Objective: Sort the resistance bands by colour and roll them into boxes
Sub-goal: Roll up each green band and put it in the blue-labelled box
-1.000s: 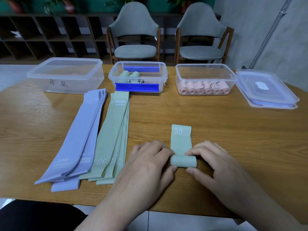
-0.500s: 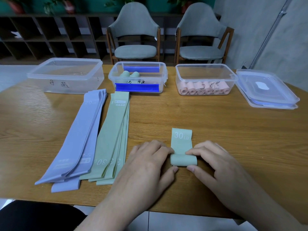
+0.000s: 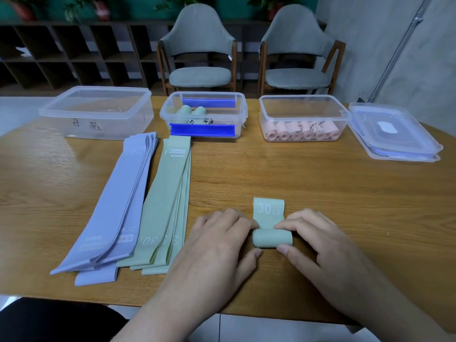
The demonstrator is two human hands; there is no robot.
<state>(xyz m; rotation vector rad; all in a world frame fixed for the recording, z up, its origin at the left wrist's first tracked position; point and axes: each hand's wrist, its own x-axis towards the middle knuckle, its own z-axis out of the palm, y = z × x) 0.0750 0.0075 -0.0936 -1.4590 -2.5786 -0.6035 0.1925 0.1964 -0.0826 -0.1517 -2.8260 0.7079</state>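
Note:
A green band (image 3: 271,227) marked 30 LB lies near the table's front edge, mostly rolled, with a short flat tail pointing away from me. My left hand (image 3: 219,245) pinches the roll's left end and my right hand (image 3: 318,240) pinches its right end, thumbs in front and fingers on top. To the left lie a flat stack of green bands (image 3: 167,203) and a flat stack of purple bands (image 3: 118,206). The middle box (image 3: 203,114) holds two green rolls. The right box (image 3: 302,118) holds several pink rolls. The left box (image 3: 98,112) looks empty.
Stacked clear lids (image 3: 392,132) lie at the far right of the wooden table (image 3: 320,178). Two grey chairs (image 3: 199,50) stand behind the table, with dark shelving (image 3: 74,53) at the back left.
The roll has grown a little thicker and the flat tail with the 30 LB mark has grown shorter. Both hands stay on the roll's ends.

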